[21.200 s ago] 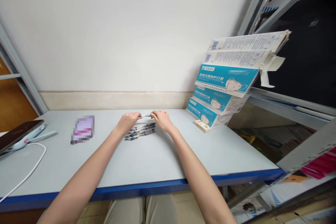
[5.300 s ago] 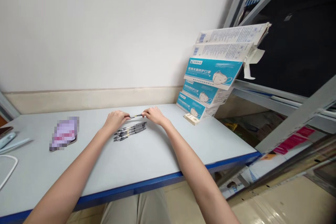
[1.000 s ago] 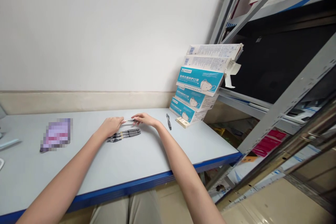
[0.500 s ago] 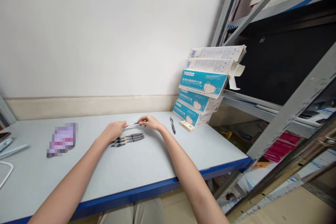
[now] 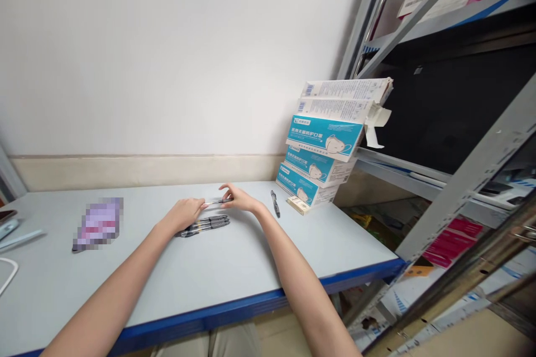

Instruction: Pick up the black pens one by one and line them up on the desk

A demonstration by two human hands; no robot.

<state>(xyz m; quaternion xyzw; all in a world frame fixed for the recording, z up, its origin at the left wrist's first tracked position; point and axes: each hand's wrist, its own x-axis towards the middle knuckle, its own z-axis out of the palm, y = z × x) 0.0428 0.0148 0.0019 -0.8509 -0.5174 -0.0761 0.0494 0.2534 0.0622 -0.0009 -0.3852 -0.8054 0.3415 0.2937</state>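
From where I stand, two bare hands share one pen (image 5: pixel 215 202) just above the table (image 5: pixel 201 273). The left hand (image 5: pixel 187 213) pinches its near end, thumb and fingers closed narrow. The right hand (image 5: pixel 242 201) is more open at the dark end, one finger lifted; whether the others press on it, I can't tell.

Just below that grip, toward the person, lies a row of pens (image 5: pixel 209 224), at least three; the left hand covers part of it, so I can't count exactly. Right of the grip, past the right hand, one loose pen (image 5: pixel 275 204) lies alone. Beyond it come one small box (image 5: pixel 298 204) and a leaning stack of five boxes (image 5: pixel 324 139), three showing blue faces. Well left of the grip sits one purple thing (image 5: pixel 100 223), blurred out, and farther left one white cable (image 5: pixel 10 276).
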